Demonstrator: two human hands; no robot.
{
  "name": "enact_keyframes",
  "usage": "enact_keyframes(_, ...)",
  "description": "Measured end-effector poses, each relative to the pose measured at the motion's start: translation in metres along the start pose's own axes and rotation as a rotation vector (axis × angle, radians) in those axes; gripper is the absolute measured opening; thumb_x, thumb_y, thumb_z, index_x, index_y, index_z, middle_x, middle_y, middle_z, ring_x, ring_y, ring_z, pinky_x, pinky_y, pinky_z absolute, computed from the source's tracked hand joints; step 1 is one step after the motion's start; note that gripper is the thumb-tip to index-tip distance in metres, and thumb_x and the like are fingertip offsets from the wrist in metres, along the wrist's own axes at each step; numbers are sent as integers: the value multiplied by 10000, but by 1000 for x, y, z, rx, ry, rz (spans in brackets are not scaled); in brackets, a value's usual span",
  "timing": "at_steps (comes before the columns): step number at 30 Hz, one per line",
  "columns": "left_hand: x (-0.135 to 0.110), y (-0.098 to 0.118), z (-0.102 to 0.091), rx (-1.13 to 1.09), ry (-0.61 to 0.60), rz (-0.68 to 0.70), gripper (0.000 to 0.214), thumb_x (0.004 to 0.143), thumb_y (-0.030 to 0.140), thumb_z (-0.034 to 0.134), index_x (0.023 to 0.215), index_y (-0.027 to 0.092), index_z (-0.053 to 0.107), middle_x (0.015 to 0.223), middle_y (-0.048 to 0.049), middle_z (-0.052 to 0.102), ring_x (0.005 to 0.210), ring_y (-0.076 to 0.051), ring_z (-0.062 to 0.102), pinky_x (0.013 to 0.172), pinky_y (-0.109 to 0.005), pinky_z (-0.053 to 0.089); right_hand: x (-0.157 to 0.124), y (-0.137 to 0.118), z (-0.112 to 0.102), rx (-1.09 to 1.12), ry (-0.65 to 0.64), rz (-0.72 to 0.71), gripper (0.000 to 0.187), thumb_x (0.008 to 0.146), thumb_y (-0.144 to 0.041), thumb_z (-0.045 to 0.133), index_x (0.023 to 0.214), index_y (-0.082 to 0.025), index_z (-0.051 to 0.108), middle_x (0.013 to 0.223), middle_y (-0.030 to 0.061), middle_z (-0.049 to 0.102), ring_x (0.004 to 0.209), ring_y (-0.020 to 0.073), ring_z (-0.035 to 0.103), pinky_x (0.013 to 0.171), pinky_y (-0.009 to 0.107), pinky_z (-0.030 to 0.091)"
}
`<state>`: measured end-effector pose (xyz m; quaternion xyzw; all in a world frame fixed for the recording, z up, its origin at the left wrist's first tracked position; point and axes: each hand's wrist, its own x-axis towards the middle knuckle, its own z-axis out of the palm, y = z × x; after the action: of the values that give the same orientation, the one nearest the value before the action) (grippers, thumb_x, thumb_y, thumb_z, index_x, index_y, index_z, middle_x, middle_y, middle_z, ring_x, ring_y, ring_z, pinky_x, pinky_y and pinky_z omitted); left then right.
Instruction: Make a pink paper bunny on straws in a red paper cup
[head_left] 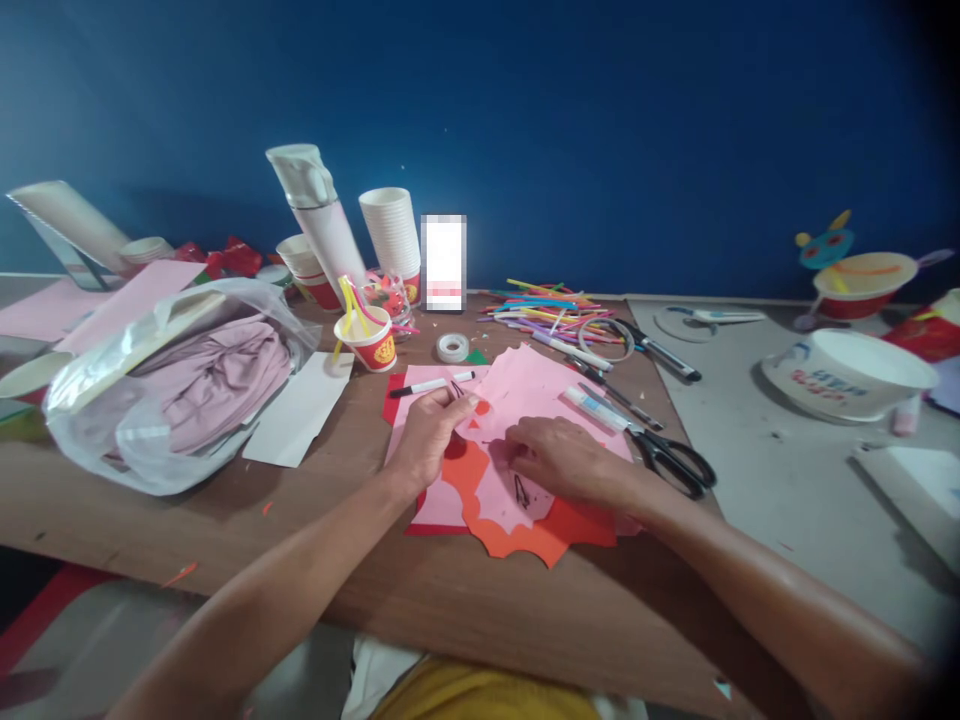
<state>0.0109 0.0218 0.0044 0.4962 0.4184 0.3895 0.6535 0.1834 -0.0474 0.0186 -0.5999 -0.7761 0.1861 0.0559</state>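
My left hand [431, 435] is closed in a pinch, with thin dark strands or lines at its fingertips; what exactly it grips is too small to name. Beside those fingertips lies a small orange paper piece [483, 407]. My right hand [562, 458] rests over the pink paper [525, 385] with its fingers curled; their tips are mostly hidden. Under both hands spread pink sheets and a scalloped orange paper [517, 540]. Black marks or a thin dark loop [521, 491] show on the pink below my right hand.
Black-handled scissors [679, 465], a glue stick [592, 408] and a marker [431, 384] lie around the papers. Behind are a tape roll [452, 347], colourful pipe cleaners [551, 312], a paper cup [366, 340] and a phone [443, 262]. A plastic bag [180, 385] sits left.
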Motion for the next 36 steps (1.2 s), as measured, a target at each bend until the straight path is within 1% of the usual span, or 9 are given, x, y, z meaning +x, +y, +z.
enact_keyframes(5, -1, 0, 1, -12, -12, -16, 220, 683, 349, 679, 727, 145, 611, 614, 12, 579, 578, -107, 515, 605, -248, 381, -1, 0, -5, -3, -21, -18, 197, 850, -330, 444, 916, -220, 594, 870, 43, 646, 787, 186, 584, 636, 265, 324)
enact_keyframes(9, -1, 1, 1, -25, -21, -23, 209, 677, 335, 679, 736, 142, 622, 620, 8, 585, 570, -103, 509, 600, -247, 379, -1, -4, -5, -82, -30, -10, 154, 832, -272, 464, 861, -200, 598, 867, 60, 649, 782, 192, 589, 652, 279, 329)
enact_keyframes(12, -2, 3, 2, -16, -20, -19, 203, 679, 332, 678, 701, 140, 614, 603, 10, 577, 565, -100, 504, 598, -245, 375, -1, -5, -5, -80, -32, -26, 157, 827, -247, 453, 829, -187, 598, 863, 74, 657, 778, 200, 593, 638, 284, 331)
enact_keyframes(16, -4, 5, 4, -10, -21, -30, 199, 681, 327, 676, 702, 139, 615, 601, 12, 574, 565, -100, 500, 601, -247, 374, -3, -4, -11, 23, -46, 28, 160, 793, -237, 467, 849, -190, 610, 853, 69, 673, 760, 205, 600, 619, 284, 343)
enact_keyframes(19, -6, 8, 7, -9, -29, -51, 179, 682, 311, 672, 695, 140, 620, 603, 12, 578, 569, -100, 500, 600, -244, 369, -4, -1, -20, 170, -48, 28, 154, 771, -232, 476, 835, -200, 613, 821, 39, 676, 730, 177, 595, 626, 269, 367)
enact_keyframes(24, -7, 10, 9, -64, -35, -65, 162, 666, 289, 684, 671, 138, 628, 597, 15, 596, 560, -90, 501, 603, -234, 376, -1, 8, -26, 441, 73, -1, 80, 738, -212, 500, 761, -194, 575, 729, -8, 629, 643, 120, 548, 600, 236, 390)
enact_keyframes(27, -7, 9, 9, -81, -33, -76, 160, 653, 279, 694, 697, 136, 637, 608, 15, 608, 567, -91, 515, 613, -234, 385, 2, 12, -27, 569, 165, 4, 79, 727, -222, 525, 784, -180, 560, 705, -17, 585, 632, 107, 518, 592, 228, 400)
enact_keyframes(32, -8, 10, 11, -104, -46, -109, 179, 620, 268, 722, 686, 130, 630, 604, 8, 615, 571, -104, 539, 621, -247, 402, 4, 18, -28, 631, 286, 33, 218, 731, -238, 551, 931, -160, 590, 745, -3, 572, 663, 109, 507, 615, 239, 413)
enact_keyframes(36, -11, 12, 13, -100, -65, -126, 192, 611, 278, 740, 665, 135, 622, 587, 10, 611, 553, -100, 536, 594, -241, 406, 5, 23, -28, 667, 300, 59, 182, 747, -264, 552, 890, -162, 601, 768, 14, 613, 681, 122, 544, 628, 254, 430)
